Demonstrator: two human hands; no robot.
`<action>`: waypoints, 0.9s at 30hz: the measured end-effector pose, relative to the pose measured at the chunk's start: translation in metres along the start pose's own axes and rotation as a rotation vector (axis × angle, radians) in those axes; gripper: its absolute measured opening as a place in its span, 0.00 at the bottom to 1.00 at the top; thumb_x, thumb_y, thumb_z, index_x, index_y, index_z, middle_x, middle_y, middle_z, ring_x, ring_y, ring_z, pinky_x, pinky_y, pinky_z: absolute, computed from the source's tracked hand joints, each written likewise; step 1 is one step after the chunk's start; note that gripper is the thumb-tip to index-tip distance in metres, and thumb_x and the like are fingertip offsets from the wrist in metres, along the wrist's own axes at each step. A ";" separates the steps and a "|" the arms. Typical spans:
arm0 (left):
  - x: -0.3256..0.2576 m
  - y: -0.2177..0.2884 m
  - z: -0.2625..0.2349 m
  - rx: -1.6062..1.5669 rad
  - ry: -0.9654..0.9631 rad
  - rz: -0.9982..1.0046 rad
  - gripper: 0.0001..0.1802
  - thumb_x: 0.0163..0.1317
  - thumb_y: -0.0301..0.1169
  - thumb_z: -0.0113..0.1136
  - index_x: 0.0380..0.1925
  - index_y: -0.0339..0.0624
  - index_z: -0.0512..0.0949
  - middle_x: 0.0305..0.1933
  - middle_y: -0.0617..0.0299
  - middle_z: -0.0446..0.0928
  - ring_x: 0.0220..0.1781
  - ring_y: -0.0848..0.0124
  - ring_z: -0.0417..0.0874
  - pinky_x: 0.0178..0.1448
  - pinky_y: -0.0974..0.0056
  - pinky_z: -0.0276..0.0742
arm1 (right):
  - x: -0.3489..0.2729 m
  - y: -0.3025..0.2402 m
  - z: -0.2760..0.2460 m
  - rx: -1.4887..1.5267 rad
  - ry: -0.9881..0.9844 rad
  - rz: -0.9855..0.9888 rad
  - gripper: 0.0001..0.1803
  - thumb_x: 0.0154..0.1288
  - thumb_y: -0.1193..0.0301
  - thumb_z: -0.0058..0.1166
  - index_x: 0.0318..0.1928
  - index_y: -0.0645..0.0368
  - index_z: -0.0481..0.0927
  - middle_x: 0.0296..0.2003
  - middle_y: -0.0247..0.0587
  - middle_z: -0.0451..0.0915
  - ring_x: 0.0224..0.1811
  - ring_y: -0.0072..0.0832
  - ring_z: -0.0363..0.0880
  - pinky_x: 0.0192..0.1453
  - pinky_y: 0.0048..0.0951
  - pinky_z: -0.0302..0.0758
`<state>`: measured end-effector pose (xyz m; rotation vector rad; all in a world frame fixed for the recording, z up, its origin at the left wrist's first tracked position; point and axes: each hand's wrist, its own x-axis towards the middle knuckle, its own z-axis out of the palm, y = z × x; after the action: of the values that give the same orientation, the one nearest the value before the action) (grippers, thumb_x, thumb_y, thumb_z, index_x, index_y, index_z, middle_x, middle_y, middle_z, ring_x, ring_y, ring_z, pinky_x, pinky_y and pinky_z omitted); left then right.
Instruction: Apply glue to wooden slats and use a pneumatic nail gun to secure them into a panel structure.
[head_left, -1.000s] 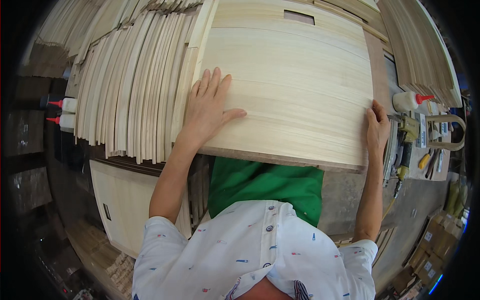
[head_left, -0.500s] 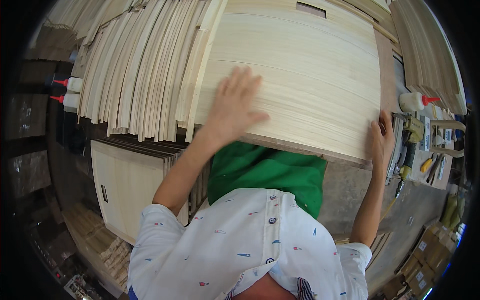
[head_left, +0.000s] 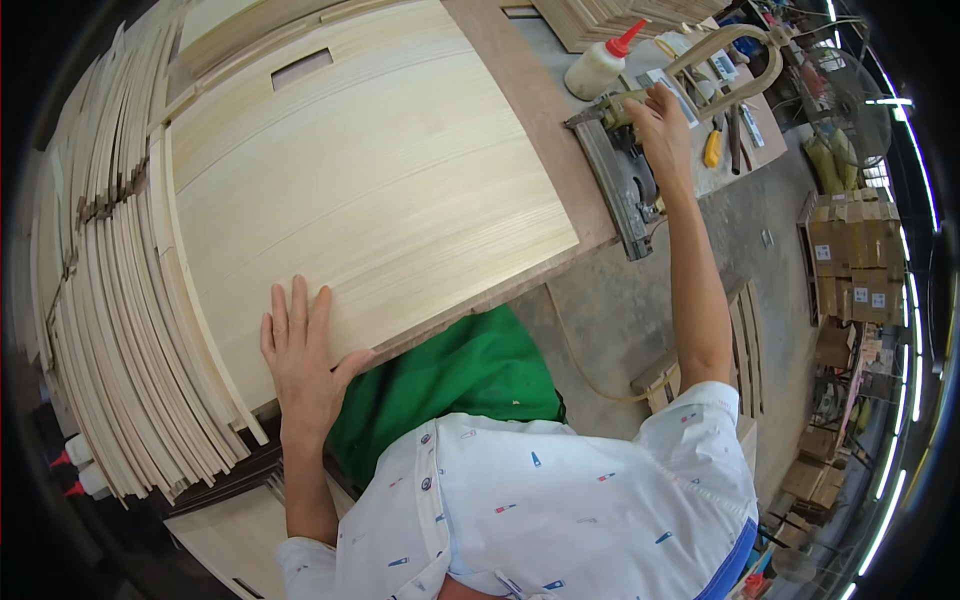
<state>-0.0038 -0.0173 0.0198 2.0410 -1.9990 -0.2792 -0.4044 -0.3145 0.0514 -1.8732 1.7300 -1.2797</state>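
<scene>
My left hand [head_left: 300,355] lies flat on a pale wooden panel [head_left: 380,170], near its front left corner, fingers stretched out and thumb spread. The panel has a rectangular cutout near its far edge. My right hand [head_left: 662,130] reaches past the panel's right side, its fingers curled around the rear of a pneumatic nail gun [head_left: 618,185]. The gun's long dark magazine juts over the bench edge. Part of the grip is hidden behind the hand. A white glue bottle with a red tip [head_left: 597,72] stands just beyond the gun.
Many thin wood strips [head_left: 140,340] are piled left of the panel. On the right are a curved wooden frame [head_left: 745,85], a yellow-handled tool [head_left: 713,148] and stacked boards [head_left: 590,20]. An air hose [head_left: 580,370] hangs below the bench. Cardboard boxes [head_left: 860,250] stand farther right.
The view has swung to the right. My right hand has left the panel's right edge and taken hold of the nail gun. My left hand has come to rest near the front left corner.
</scene>
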 end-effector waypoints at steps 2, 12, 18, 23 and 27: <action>-0.006 -0.002 0.001 0.032 0.008 0.003 0.45 0.52 0.54 0.65 0.66 0.40 0.67 0.75 0.48 0.55 0.78 0.48 0.50 0.76 0.44 0.44 | 0.027 0.020 0.019 -0.282 -0.075 -0.021 0.40 0.55 0.56 0.65 0.60 0.73 0.69 0.56 0.62 0.75 0.60 0.49 0.75 0.63 0.39 0.70; -0.011 -0.003 0.002 -0.196 0.079 0.015 0.43 0.55 0.55 0.64 0.65 0.41 0.68 0.74 0.48 0.57 0.77 0.49 0.51 0.77 0.45 0.44 | 0.108 0.076 0.041 -0.114 -0.361 -0.103 0.31 0.55 0.62 0.66 0.56 0.67 0.73 0.47 0.48 0.80 0.50 0.38 0.78 0.57 0.35 0.71; -0.007 0.013 -0.023 -0.509 0.314 -0.084 0.36 0.56 0.41 0.70 0.63 0.40 0.70 0.71 0.48 0.62 0.73 0.52 0.61 0.73 0.52 0.58 | 0.051 -0.063 0.042 -0.113 -0.384 -0.229 0.29 0.59 0.64 0.64 0.57 0.66 0.72 0.46 0.47 0.80 0.49 0.34 0.79 0.55 0.32 0.73; 0.048 0.055 -0.026 -1.100 0.349 -0.094 0.37 0.58 0.33 0.69 0.66 0.37 0.64 0.68 0.51 0.67 0.68 0.59 0.68 0.69 0.57 0.66 | -0.054 -0.205 0.057 -0.104 -0.763 -0.559 0.33 0.51 0.72 0.69 0.59 0.61 0.72 0.47 0.48 0.80 0.47 0.38 0.80 0.51 0.34 0.77; 0.051 0.057 -0.019 -1.502 0.390 -0.162 0.42 0.56 0.35 0.70 0.67 0.32 0.60 0.58 0.50 0.73 0.60 0.65 0.75 0.61 0.61 0.73 | -0.121 -0.248 0.087 -0.094 -0.889 -0.942 0.45 0.43 0.77 0.68 0.66 0.59 0.64 0.47 0.52 0.78 0.48 0.47 0.78 0.51 0.39 0.76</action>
<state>-0.0496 -0.0674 0.0590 1.0666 -0.7833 -0.9441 -0.1636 -0.1759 0.1322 -2.8042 0.4417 -0.3506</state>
